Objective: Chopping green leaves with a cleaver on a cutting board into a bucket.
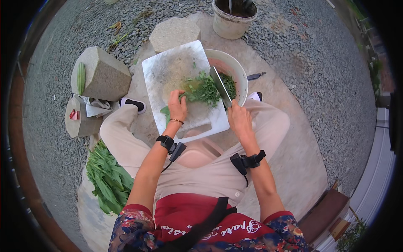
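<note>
A worn white cutting board [157, 75] lies in front of me, its right edge over the rim of a round bucket [243, 72]. My right hand [240, 119] grips the handle of a cleaver-like knife [220, 86], whose broad blade stands at the board's right edge. Chopped leafy greens [206, 89] are heaped on the board left of the blade, and more cut greens [229, 84] lie in the bucket. My left hand [177, 107] is closed around uncut leaves [165, 111] at the left end of the heap; part of them is hidden under the palm.
A pile of long green leaves [108, 179] lies at the left. Stone blocks [107, 74] stand around, one bearing a ridged green gourd [81, 78]. A dirty bucket [231, 26] is at the top, and a dark-handled tool [255, 76] lies right of the nearer bucket.
</note>
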The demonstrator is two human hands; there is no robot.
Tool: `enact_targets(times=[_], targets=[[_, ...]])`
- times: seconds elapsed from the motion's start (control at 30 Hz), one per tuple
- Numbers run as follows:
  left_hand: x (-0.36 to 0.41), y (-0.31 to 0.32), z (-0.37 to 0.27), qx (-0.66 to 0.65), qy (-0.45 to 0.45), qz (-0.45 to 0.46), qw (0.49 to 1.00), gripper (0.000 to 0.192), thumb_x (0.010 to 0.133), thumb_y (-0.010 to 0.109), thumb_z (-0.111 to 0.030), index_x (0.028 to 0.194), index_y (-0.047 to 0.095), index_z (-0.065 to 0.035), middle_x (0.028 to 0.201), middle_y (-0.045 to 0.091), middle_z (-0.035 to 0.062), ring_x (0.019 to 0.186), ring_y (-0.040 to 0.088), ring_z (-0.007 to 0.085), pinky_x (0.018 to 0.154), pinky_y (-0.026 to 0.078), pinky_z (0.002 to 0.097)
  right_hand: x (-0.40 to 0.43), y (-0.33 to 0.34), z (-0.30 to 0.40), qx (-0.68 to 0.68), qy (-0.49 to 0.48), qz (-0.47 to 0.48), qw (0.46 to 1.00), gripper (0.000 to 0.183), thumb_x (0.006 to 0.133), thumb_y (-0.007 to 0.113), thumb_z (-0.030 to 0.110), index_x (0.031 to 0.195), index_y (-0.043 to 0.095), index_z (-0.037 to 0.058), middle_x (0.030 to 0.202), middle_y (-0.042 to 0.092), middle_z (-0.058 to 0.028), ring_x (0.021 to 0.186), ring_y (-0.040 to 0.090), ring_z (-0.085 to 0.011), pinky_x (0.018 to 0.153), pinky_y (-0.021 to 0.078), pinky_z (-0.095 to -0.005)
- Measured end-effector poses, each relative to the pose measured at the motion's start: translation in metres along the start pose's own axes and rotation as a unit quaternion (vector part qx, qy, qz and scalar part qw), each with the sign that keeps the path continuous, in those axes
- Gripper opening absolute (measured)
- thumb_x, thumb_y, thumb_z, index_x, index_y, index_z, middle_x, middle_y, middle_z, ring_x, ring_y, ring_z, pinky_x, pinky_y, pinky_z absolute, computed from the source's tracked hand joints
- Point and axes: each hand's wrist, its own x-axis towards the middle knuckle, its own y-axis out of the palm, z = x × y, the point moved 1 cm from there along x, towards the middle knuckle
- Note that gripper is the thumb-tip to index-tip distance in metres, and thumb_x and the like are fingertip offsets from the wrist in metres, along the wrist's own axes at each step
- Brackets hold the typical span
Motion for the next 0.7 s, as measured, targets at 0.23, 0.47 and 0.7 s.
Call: enact_targets(times=[0.23, 0.47, 0.7], targets=[[0.015, -0.006, -0.011, -0.022, -0.036, -0.044, 0.998, 0.017, 0.075, 0.060, -0.006, 0.091, 0.058, -0.0007, 0.089, 0.059, 0.0148, 0.086, 0.057, 0.0312, 0.077, 0.043, 0.0359, -0.025, 0.014, 0.018, 0.100, 0.000, 0.030, 0.995, 0.019, 0.088, 0.047, 0.017, 0.093, 0.049, -0.0010, 0.074, 0.060, -0.0284, 0.073, 0.057, -0.0483, 0.068, 0.0443, -0.0552], [0.027, 0.011, -0.028, -0.034, -0.011, -0.053, 0.998, 0.018, 0.073, 0.059, -0.003, 0.091, 0.055, -0.0010, 0.090, 0.057, 0.0144, 0.088, 0.055, 0.0344, 0.077, 0.042, 0.0390, -0.034, 0.033, 0.027, 0.163, 0.023, 0.047, 0.985, 0.019, 0.088, 0.048, 0.018, 0.089, 0.048, -0.0009, 0.076, 0.059, -0.0295, 0.076, 0.057, -0.0483, 0.070, 0.0431, -0.0552], [0.019, 0.025, -0.021, 0.164, 0.094, 0.020, 0.982, 0.022, 0.073, 0.066, -0.012, 0.092, 0.056, -0.0065, 0.099, 0.059, 0.0078, 0.096, 0.054, 0.0284, 0.077, 0.040, 0.0372, -0.035, 0.039, 0.023, 0.173, 0.028, 0.037, 0.984, 0.020, 0.087, 0.049, 0.018, 0.091, 0.049, -0.0015, 0.075, 0.059, -0.0293, 0.076, 0.057, -0.0482, 0.070, 0.0425, -0.0549]])
